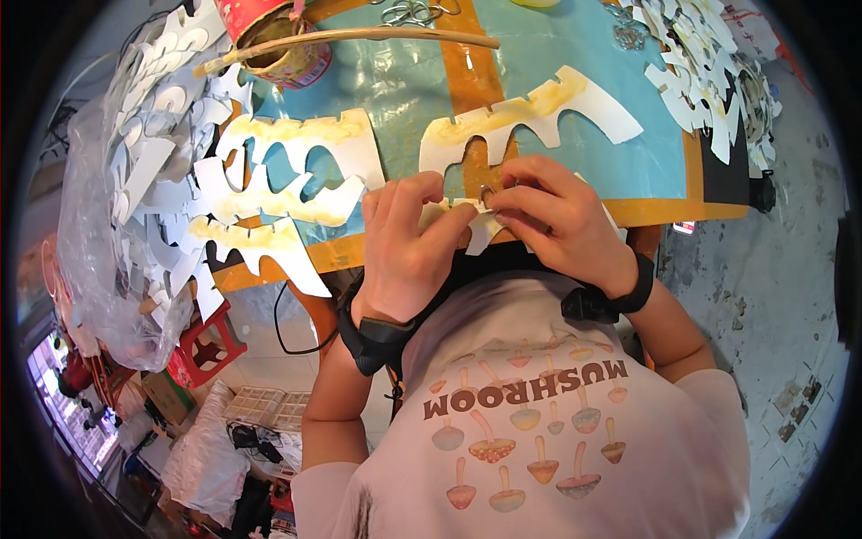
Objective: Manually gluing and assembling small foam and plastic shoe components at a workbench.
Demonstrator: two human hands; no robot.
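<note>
Close to my body, at the table's front edge, my left hand [409, 238] pinches a white scalloped cut-out piece [486, 235] between thumb and fingers. Opposite it, my right hand [561, 216] is closed at the same piece, its fingertips on a small metal ring [488, 192]. Much of the piece is hidden behind my fingers. Just beyond lies another white scalloped piece [611, 117] with yellowish glue along its notched edge. Left of my hands, several similar glue-smeared pieces [359, 148] lie partly overlapping.
At the back left stands a red can [314, 67] with a dirty, glue-coated rim; a wooden stick [377, 34] lies across it. Metal rings [413, 13] sit at the back. White pieces [148, 162] pile up on the left, more [691, 90] on the right. A red stool [208, 346] stands below.
</note>
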